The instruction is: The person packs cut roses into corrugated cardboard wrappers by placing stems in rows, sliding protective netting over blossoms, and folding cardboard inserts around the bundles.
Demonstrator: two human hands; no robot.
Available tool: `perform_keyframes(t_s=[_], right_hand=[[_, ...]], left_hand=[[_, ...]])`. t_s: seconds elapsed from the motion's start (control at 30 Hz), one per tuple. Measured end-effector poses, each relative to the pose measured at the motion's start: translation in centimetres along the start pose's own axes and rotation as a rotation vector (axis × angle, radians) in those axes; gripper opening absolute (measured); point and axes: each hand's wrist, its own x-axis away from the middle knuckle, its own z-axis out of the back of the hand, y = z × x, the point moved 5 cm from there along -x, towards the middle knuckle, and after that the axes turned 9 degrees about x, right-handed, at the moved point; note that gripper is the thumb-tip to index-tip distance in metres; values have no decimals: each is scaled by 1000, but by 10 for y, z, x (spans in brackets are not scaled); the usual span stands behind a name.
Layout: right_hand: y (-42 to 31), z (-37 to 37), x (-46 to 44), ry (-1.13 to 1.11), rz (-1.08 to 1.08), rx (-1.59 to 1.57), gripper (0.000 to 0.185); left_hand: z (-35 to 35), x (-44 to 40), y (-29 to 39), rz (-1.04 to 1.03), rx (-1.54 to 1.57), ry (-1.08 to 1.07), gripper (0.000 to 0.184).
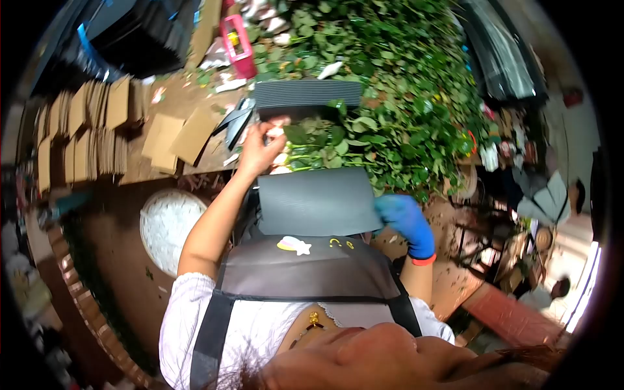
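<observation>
My left hand (260, 148), bare, has its fingers curled in a pinch at the pale pink rose heads (279, 162) at the left end of a bunch. The bunch's green stems and leaves (318, 138) stretch to the right. They lie between a dark grey ridged board (308, 94) at the back and a smooth dark grey sheet (315, 201) at the table's near edge. My right hand (406, 222), in a blue glove with a red cuff, is closed at that sheet's right edge; its fingertips are slightly blurred.
Leafy stems (403, 78) are heaped over the table's right side. Stacked cardboard pieces (84, 130) and loose ones (192, 136) lie left, near a pink plastic holder (238, 49). A round white-lined basket (170, 224) stands below. A person (546, 296) is at far right.
</observation>
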Motion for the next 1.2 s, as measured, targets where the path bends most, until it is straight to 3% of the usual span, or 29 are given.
perform_keyframes(t_s=[0.03, 0.1, 0.13, 0.17, 0.23, 0.3, 0.37, 0.43, 0.47, 0.5, 0.57, 0.67, 0.83, 0.9, 1.0, 1.03, 1.07, 1.1, 1.13, 1.2], right_hand=[[-4, 8, -1, 24, -87, -239, 57], [-34, 15, -16, -18, 345, -488, 73], [-52, 13, -31, 12, 428, -568, 82], [-71, 7, -44, 142, 490, -651, 73], [-88, 13, -90, 161, 628, -138, 61], [-101, 2, -122, 271, 781, 576, 49], [-90, -10, -152, 332, 610, 846, 46], [-84, -16, -167, 355, 426, 1023, 47], [-83, -18, -165, 382, 451, 1070, 51], [-85, -20, -165, 376, 408, 1081, 51], [-88, -25, -163, 356, 312, 1107, 52], [-85, -21, -161, 365, 421, 1218, 49], [-105, -32, -165, 89, 333, 1453, 32], [-86, -53, -188, 97, 396, 1538, 24], [-132, -74, -202, 17, 298, 1713, 14], [-167, -91, -192, 104, 592, 1610, 15], [-190, -112, -198, 67, 684, 1534, 16], [-197, -137, -214, 182, 832, 1447, 16], [-203, -162, -231, 295, 973, 1348, 24], [-240, -205, -266, 261, 1069, 1284, 54]], left_hand=[[0, 1, 7, -6, -6, -3, 37], [0, 0, 5, -49, -71, -32, 40], [2, 0, 12, 22, 29, -59, 40], [2, 1, 20, 91, 133, -88, 41], [3, 6, 21, 99, 160, -75, 41], [12, 9, 30, -166, 162, -97, 39], [28, 4, 12, 6, 181, -161, 25], [57, 19, 50, -100, -269, 166, 13], [60, 26, 78, -291, -349, 205, 11], [54, 33, 97, -463, -337, 52, 10], [20, 30, 110, -601, -327, -245, 31], [-5, 13, 89, -590, -549, -506, 74], [-10, 16, 83, -624, -576, -422, 71], [-14, 17, 79, -639, -653, -400, 66], [-16, 16, 74, -583, -587, -408, 62], [-17, 12, 73, -518, -562, -447, 62], [-20, 13, 68, -554, -496, -369, 59], [-23, 14, 62, -593, -429, -293, 57], [-24, 14, 61, -630, -523, -308, 57], [-22, 18, 64, -615, -547, -362, 59]])
